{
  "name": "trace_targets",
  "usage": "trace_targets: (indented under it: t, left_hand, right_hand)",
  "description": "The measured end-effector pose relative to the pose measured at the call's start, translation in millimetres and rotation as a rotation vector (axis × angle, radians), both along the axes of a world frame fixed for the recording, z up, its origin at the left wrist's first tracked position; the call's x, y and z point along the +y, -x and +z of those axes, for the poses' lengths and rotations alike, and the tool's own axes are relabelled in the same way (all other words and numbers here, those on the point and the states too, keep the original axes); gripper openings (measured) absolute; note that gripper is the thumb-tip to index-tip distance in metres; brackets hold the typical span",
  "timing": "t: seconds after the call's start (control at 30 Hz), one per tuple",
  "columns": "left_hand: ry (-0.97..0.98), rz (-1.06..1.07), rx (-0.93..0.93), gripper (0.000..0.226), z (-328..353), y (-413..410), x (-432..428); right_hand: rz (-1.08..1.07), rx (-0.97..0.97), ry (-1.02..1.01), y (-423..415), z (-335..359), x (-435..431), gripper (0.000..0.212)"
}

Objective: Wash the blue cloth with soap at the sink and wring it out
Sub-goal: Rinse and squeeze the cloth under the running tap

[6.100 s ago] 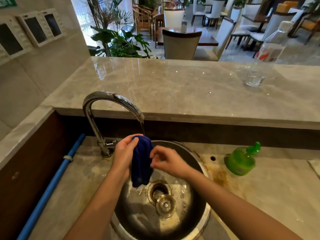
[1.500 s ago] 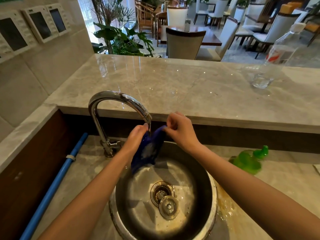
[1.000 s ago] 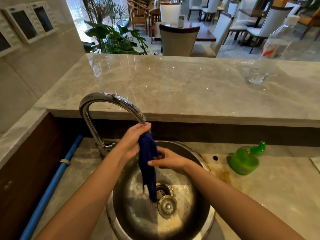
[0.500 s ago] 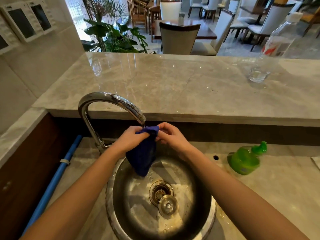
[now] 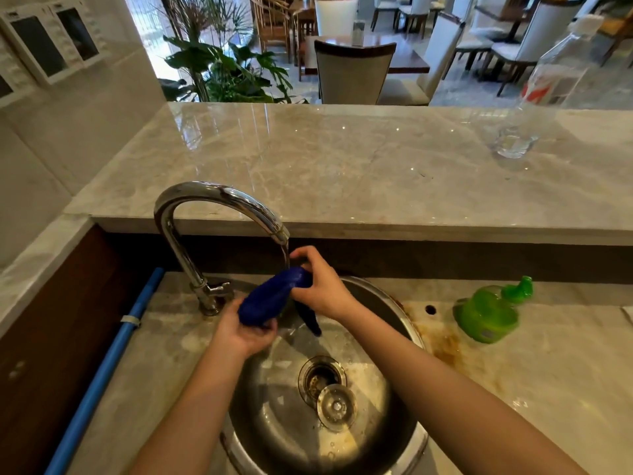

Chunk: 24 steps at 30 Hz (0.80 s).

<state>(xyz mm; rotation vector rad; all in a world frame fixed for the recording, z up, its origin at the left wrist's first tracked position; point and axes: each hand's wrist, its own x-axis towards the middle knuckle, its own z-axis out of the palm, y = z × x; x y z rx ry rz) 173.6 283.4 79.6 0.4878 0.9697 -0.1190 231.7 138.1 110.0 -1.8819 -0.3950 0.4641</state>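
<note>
The wet blue cloth [image 5: 270, 296] is stretched slantwise over the round steel sink [image 5: 409, 329], under the curved chrome faucet [image 5: 219, 197]. A thin stream of water runs from the spout onto the cloth's upper end. My left hand [image 5: 245, 332] grips the cloth's lower left end from below. My right hand [image 5: 317, 286] grips the upper right end close to the spout, and a dark tail of cloth hangs below it. A green soap bottle [image 5: 486, 313] stands on the counter to the right of the sink.
The drain and its loose round strainer plug [image 5: 335, 404] lie at the sink bottom. A raised marble ledge [image 5: 342, 166] runs behind, with a clear plastic bottle [image 5: 534, 97] at its right. A blue pipe [image 5: 99, 375] slants down the left side. Brown stains mark the counter right of the sink.
Half a second ago both hands held the cloth bunched at the spout with it hanging down. Now my left hand has dropped lower left, drawing the cloth out slantwise between both hands.
</note>
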Motion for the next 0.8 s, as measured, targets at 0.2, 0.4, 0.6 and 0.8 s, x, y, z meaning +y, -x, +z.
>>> trace_targets:
  t: [0.2,0.4,0.6,0.8]
  left_hand:
    - [0.133,0.097,-0.121,0.02,-12.1,-5.3,-34.6]
    - [0.003,0.091,-0.061,0.028,-23.0,-20.3,-32.8]
    - [-0.342,0.17,-0.029,0.047,1.4,-44.0,-45.6]
    - [-0.887,0.013,-0.277,0.011,17.6,-39.3,-69.8]
  right_hand:
    - [0.26,-0.413,0.211,18.4,9.5,16.5,0.039]
    - [0.085,-0.133,-0.019,22.8,-2.6,-2.5,0.031]
    - [-0.494,0.56,-0.328,15.1,-22.4,-1.4,0.03]
    - [-0.472,0.883,-0.397,7.1,-0.6,12.3,0.035]
